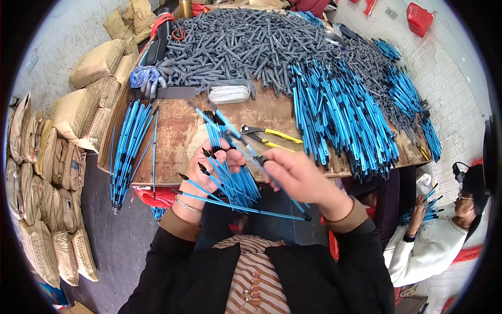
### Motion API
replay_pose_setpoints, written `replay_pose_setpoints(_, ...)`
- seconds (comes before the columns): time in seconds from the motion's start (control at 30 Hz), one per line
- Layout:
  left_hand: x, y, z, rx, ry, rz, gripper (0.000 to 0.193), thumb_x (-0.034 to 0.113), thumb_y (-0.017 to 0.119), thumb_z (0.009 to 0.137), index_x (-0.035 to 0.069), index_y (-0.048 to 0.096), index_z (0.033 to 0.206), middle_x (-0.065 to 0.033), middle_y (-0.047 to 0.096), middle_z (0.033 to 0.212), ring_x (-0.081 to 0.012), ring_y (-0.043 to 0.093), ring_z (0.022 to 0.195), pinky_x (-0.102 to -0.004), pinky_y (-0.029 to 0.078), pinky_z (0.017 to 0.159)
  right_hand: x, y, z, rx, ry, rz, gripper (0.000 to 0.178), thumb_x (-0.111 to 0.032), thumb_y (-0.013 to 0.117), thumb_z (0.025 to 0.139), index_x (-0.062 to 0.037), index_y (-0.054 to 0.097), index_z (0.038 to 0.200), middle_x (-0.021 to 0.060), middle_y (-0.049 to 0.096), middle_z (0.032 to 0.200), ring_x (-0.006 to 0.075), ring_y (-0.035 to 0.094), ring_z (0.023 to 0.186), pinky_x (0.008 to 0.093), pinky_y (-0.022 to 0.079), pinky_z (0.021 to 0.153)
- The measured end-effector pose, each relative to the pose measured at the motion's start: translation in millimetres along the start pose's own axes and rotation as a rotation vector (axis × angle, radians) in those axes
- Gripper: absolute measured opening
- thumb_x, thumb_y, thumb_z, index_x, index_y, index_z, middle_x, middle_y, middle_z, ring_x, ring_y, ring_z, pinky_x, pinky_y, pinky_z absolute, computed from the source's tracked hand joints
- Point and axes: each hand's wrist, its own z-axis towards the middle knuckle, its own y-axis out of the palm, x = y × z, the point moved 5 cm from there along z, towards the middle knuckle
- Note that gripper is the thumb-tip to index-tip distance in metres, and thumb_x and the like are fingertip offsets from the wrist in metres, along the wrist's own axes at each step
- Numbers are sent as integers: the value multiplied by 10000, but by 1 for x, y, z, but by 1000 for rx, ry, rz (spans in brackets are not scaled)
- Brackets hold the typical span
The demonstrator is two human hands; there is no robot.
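Observation:
My left hand (pixel 205 170) is closed around a loose bundle of thin blue rods (pixel 238 183) with black ends, at the table's near edge. A few of these rods splay out across my wrist and toward the right. My right hand (pixel 299 175) pinches a single blue rod with dark fittings (pixel 234 133), held slantwise over the bundle; it is smeared by motion at its far end. Just beyond the hands lie end-cutting pincers (pixel 284 135) with yellow handles, their jaws pointing left. A grey tray (pixel 248 96) of thin white strips stands farther back.
Dark grey plastic tubes (pixel 246 47) are heaped across the back. Blue rods lie in a large pile (pixel 340 115) at right and a smaller one (pixel 130 149) at left. Gloves (pixel 148 78) rest far left. Sacks (pixel 78 115) line the left wall. Another person (pixel 434 240) holds rods at right.

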Motion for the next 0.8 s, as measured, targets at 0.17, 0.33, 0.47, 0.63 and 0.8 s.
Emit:
replay_pose_setpoints(0.17, -5, 13, 2, 4, 84, -97, 220, 52, 596, 796, 58, 523, 1003, -158, 632, 869, -277, 637, 814, -369, 523, 678, 13, 29, -10, 294, -270, -463, 113, -81, 523, 861, 9, 506, 927, 128, 574, 689, 278, 590, 589, 358, 456, 516)
replay_pose_setpoints(0.33, -4, 14, 3, 32, 80, -79, 260, 40, 583, 768, 57, 520, 1020, -134, 607, 824, -248, 611, 734, -352, 508, 678, 6, 34, -9, 336, -228, -494, 115, -94, 551, 836, -7, 498, 889, 177, 558, 671, 360, 575, 603, 436, 450, 521)
replay_pose_setpoints(0.47, -3, 15, 7, 0, 21, -257, 292, 36, 595, 746, 47, 518, 1027, -122, 600, 806, -235, 591, 693, -343, 500, 674, 10, 35, 2, 214, -212, -439, 106, -100, 547, 848, -2, 515, 873, 144, 574, 668, 319, 594, 607, 391, 455, 523)
replay_pose_setpoints(0.63, 5, 9, 8, -3, 9, -178, 300, 38, 623, 735, 33, 523, 1017, -124, 605, 792, -229, 582, 665, -332, 491, 646, 18, 24, 27, -16, -114, -401, 165, -167, 544, 865, -3, 561, 870, 134, 597, 683, 298, 609, 618, 365, 467, 539)
replay_pose_setpoints(0.8, 13, 13, 0, 58, 49, -41, 275, 48, 644, 750, 23, 538, 1002, -127, 611, 760, -230, 592, 677, -315, 481, 625, 70, -91, 98, 405, 118, -889, 330, -354, 541, 845, -35, 625, 848, 184, 621, 759, 366, 608, 718, 418, 498, 649)
